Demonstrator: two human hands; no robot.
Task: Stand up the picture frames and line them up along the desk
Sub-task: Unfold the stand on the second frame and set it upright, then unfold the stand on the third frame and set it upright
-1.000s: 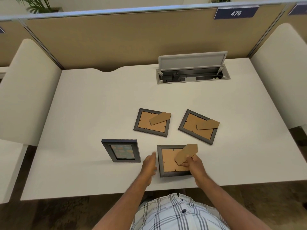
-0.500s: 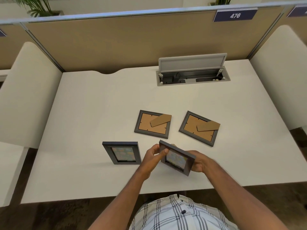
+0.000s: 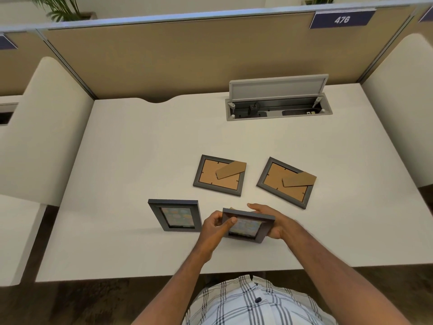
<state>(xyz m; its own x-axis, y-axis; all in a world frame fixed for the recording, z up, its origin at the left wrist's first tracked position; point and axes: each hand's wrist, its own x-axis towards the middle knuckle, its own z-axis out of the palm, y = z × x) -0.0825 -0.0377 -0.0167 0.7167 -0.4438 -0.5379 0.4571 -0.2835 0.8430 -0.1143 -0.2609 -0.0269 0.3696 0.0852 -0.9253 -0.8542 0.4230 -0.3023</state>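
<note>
Both hands, the left hand (image 3: pixel 214 227) and right hand (image 3: pixel 273 221), are gripping the dark rectangular wooden frame (image 3: pixel 247 225), now turned picture-forward, lowering it onto the white surface (image 3: pixel 140 148) just right of the standing dark frame (image 3: pixel 175 215); two more are lying face-down beyond.

The bench (image 3: pixel 140 148) is a pale off-white top with a shallow notch cut into its far edge. Set into it near the back right is a cable box (image 3: pixel 278 111) with its lid tipped up. Two picture frames lie face down near the middle, cardboard backs and stands showing: one (image 3: pixel 219 175) to the left, the other (image 3: pixel 286 182) to its right, apart and turned at different angles. Nearer the front edge, a third frame (image 3: pixel 175 215) stands upright.
</note>
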